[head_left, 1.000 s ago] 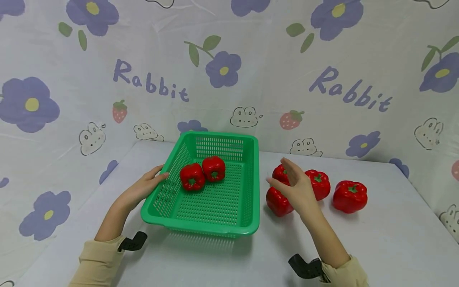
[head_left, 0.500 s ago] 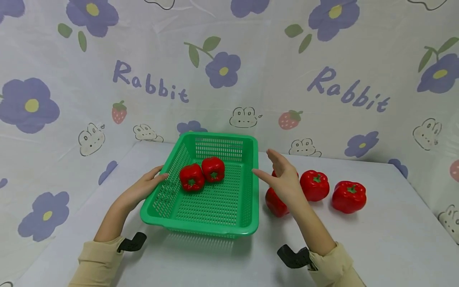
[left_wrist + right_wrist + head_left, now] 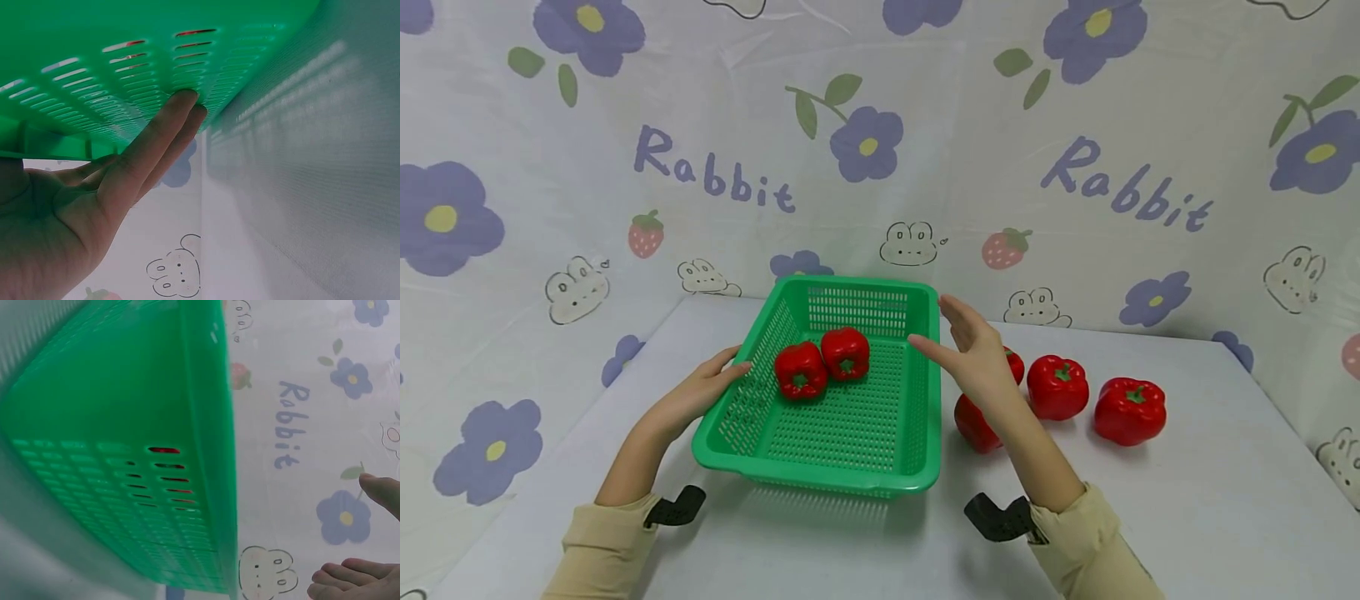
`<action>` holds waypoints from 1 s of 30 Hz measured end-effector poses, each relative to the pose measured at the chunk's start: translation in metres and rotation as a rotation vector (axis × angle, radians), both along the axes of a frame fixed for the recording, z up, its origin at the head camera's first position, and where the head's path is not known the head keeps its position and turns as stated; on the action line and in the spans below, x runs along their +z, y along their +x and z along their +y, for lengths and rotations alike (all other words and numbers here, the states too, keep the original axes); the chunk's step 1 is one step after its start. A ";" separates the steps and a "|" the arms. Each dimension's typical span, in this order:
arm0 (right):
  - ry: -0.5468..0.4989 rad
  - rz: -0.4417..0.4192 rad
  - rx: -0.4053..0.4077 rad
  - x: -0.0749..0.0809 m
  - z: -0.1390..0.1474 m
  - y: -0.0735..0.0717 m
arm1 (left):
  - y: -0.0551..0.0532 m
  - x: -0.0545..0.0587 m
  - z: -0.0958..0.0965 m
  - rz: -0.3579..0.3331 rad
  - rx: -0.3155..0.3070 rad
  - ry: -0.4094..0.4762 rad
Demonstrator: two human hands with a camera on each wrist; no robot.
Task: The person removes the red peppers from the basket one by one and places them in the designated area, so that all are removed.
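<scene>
A green plastic basket (image 3: 820, 477) with slotted walls holds two red bell peppers (image 3: 801, 371). My left hand (image 3: 703, 385) holds its left rim, thumb over the edge; in the left wrist view the straight fingers (image 3: 147, 153) lie against the slotted outer wall. Over the right rim my right hand (image 3: 973, 358) hovers with thumb and fingers spread apart and nothing between them. That right hand (image 3: 353, 581) also shows past the basket's rim in the right wrist view. Beneath it on the table, a red bell pepper (image 3: 975, 425) and another behind it are partly hidden by the hand and forearm.
Farther right on the white table (image 3: 1225, 500) sit a red bell pepper (image 3: 1058, 388) and, beyond it, one more bell pepper (image 3: 1131, 412). A patterned cloth backdrop (image 3: 970, 125) stands behind the table and along both sides.
My right hand has moved left and slightly up, from over the loose peppers to the basket's right rim. The left hand and the basket stay nearly where they were.
</scene>
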State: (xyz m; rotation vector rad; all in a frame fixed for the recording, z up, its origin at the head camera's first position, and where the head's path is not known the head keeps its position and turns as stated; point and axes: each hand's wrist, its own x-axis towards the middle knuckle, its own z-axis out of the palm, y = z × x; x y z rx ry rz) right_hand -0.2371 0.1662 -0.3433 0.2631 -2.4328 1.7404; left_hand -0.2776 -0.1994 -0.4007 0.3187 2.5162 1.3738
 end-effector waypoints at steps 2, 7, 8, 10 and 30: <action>-0.010 0.009 0.014 0.002 -0.002 0.000 | 0.000 0.000 0.000 0.001 0.000 -0.002; -0.016 0.008 0.034 0.006 -0.007 -0.002 | -0.001 -0.001 0.000 0.006 0.000 -0.007; -0.013 0.005 0.037 0.007 -0.009 -0.003 | -0.001 -0.001 -0.001 0.006 0.000 -0.007; -0.006 -0.002 0.041 0.008 -0.012 -0.004 | 0.000 -0.001 -0.001 0.003 -0.001 -0.005; -0.019 0.008 0.157 0.021 -0.060 -0.027 | -0.002 -0.004 -0.003 0.017 -0.015 0.012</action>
